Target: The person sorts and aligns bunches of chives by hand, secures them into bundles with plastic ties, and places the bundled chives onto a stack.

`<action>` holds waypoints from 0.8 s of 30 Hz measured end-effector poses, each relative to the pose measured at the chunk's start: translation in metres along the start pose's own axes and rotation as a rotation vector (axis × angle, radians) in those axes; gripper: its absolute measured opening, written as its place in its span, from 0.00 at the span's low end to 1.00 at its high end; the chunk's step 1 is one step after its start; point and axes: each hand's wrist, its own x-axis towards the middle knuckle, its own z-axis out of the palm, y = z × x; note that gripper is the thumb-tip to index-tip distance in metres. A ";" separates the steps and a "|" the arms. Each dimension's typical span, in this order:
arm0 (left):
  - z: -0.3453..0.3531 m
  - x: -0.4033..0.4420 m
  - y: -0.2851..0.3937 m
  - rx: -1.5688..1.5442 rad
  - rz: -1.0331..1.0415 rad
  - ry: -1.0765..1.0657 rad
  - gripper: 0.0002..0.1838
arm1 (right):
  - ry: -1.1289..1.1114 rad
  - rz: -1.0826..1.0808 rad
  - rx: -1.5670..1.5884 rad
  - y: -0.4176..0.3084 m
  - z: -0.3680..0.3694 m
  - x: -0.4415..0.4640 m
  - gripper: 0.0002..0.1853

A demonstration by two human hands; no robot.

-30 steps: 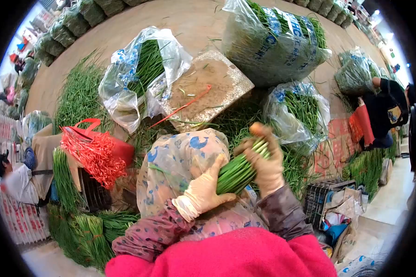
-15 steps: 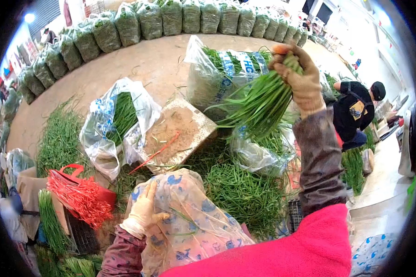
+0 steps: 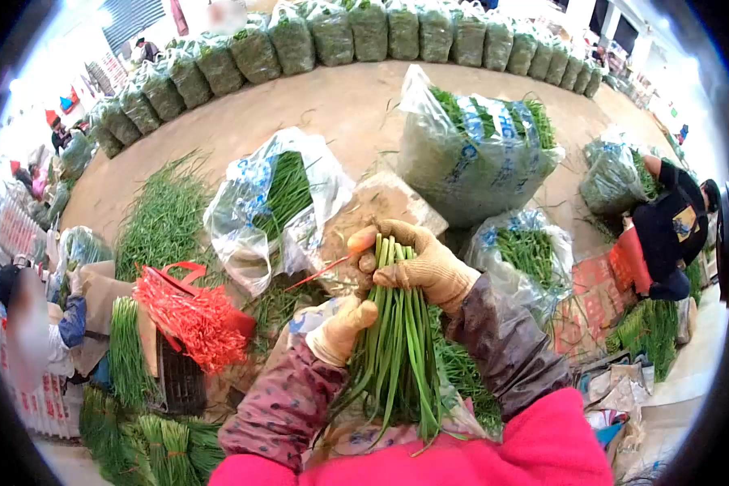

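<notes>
My right hand (image 3: 417, 263), in a tan work glove with an orange fingertip, closes round the pale upper end of a bunch of garlic chives (image 3: 401, 348). The green leaves hang down in front of my pink top. Against the bunch's left side is my left hand (image 3: 344, 328), gloved too, its thumb pointing up and its fingers curled partly out of sight behind the stems. Just beyond the hands a dirt-covered board (image 3: 397, 202) bears a thin red strip (image 3: 324, 271).
Open plastic bags of chives (image 3: 283, 190) stand ahead, beside a large filled bag (image 3: 478, 154). Red ties (image 3: 190, 320) lie at the left near tied bunches (image 3: 166, 445). A co-worker in black (image 3: 668, 227) is at the right. Filled bags (image 3: 373, 32) line the back.
My right hand has brought the chives down from the upper right to in front of me. The left hand has left the patterned plastic over my lap and come to the bunch. The view has shifted.
</notes>
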 end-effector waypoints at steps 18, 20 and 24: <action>0.017 0.005 -0.012 0.084 -0.024 0.339 0.35 | 0.366 -0.690 -1.307 0.028 -0.002 0.017 0.31; 0.029 0.005 -0.003 0.132 0.159 0.417 0.38 | 0.380 -0.357 -0.696 0.039 -0.002 0.012 0.31; 0.011 -0.002 0.056 0.225 0.405 0.389 0.39 | -0.040 -0.059 -0.852 0.089 -0.018 -0.036 0.28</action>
